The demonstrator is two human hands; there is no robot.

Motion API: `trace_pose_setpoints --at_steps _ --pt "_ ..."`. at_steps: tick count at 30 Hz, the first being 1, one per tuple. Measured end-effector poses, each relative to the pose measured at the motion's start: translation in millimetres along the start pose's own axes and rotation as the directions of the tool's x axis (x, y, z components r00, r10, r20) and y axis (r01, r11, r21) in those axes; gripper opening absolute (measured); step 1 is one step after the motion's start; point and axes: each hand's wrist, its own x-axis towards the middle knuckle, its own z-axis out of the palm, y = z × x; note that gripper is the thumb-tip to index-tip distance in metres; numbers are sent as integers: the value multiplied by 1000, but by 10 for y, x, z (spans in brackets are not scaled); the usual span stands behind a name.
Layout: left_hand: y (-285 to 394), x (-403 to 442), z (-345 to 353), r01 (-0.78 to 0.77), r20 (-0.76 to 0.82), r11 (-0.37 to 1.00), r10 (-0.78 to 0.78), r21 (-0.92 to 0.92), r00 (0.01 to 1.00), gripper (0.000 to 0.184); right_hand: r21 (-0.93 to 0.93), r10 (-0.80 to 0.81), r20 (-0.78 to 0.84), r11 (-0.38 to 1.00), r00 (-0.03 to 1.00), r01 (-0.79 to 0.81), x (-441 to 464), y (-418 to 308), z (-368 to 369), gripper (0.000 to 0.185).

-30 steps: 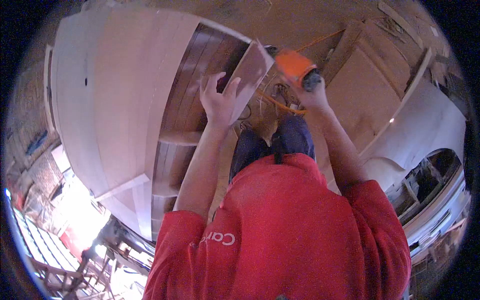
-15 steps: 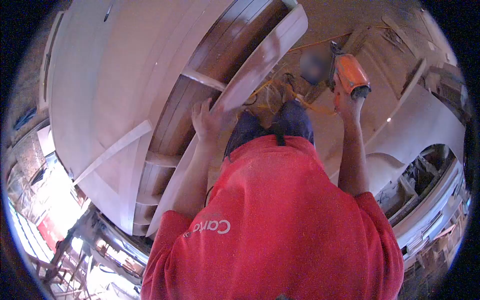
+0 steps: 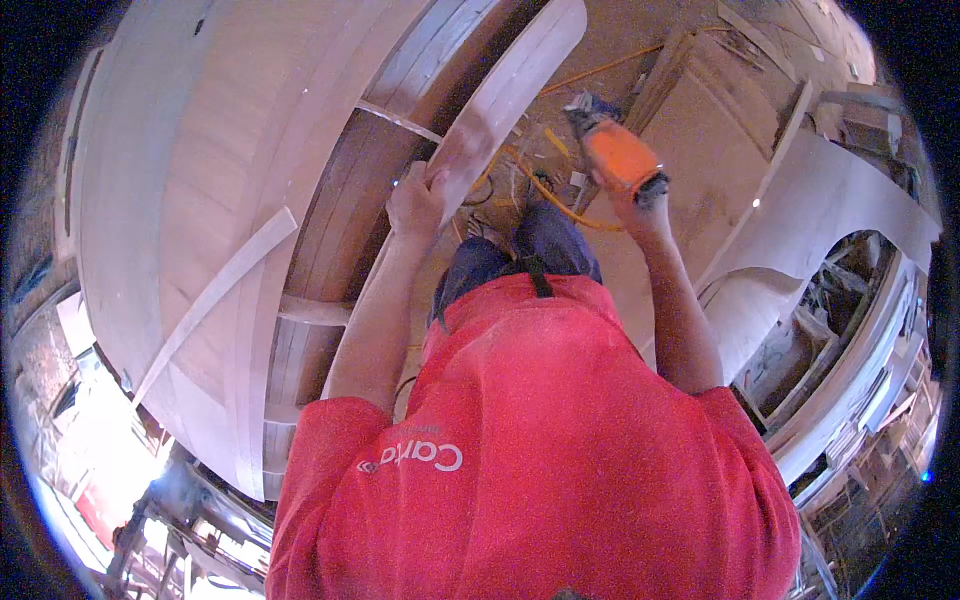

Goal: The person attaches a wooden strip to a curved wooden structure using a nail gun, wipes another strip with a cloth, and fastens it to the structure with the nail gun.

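Note:
My left hand (image 3: 415, 203) is closed on the edge of a long pale board (image 3: 490, 115) with a rounded far end, which runs along a wooden frame with brown inner compartments (image 3: 350, 185). In my right hand (image 3: 640, 210) is an orange power tool (image 3: 622, 157), held by its body to the right of the board and apart from it. The tool's dark head points up and left. What touches its far tip cannot be made out.
A large pale curved panel (image 3: 230, 120) fills the left, with a thin strip (image 3: 215, 295) lying on it. Yellow-orange cord (image 3: 565, 208) loops near my feet. On the right are a flat brown panel (image 3: 715, 150) and a curved pale sheet (image 3: 790, 220).
The orange tool moved right, then came back left towards the board. My left hand, open a second ago, has closed on the board's edge. The view has shifted along the frame.

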Motion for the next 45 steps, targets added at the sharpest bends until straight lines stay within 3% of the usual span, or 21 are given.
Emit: trace_pose_setpoints --at_steps 2,4,5,6,8,9,12,15,20,36,39,45 --pt "-17 21 34 -12 -6 1000 12 9 1000 37 128 -29 40 991 999 24 -8 29 160 32" --pt "15 45 14 11 18 999 -12 39 1000 38 473 248 273 807 930 -354 51 -234 272 39" --pt "34 47 16 32 43 997 -35 67 998 40 474 249 281 804 927 -360 22 -163 446 39" --pt "25 57 33 40 49 997 -43 74 998 40 630 428 395 517 813 -579 -66 -25 720 42" --pt "-12 86 63 11 54 995 -16 97 998 41 693 531 551 139 644 -708 -89 -24 886 46" --pt "7 92 42 17 59 994 -23 107 998 41 567 375 414 606 829 -557 -41 -138 814 48" --pt "20 90 58 66 77 987 -78 146 994 40 392 204 317 861 926 -324 -19 -169 1088 50" --pt "-56 64 107 30 53 991 -37 132 998 37 473 174 387 805 906 -357 -9 -153 1247 53" --pt "14 56 30 36 53 995 -40 88 998 33 365 208 460 842 863 -397 37 -222 1200 48" --pt "-38 71 79 62 23 995 -64 79 998 38 404 179 382 850 907 -338 61 -311 1197 49" --pt "-23 97 62 80 46 990 -86 120 995 38 306 169 391 903 905 -301 69 -268 1192 55" --pt "-8 98 41 99 110 989 -111 112 988 45 578 213 271 744 939 -336 75 -532 1103 51"
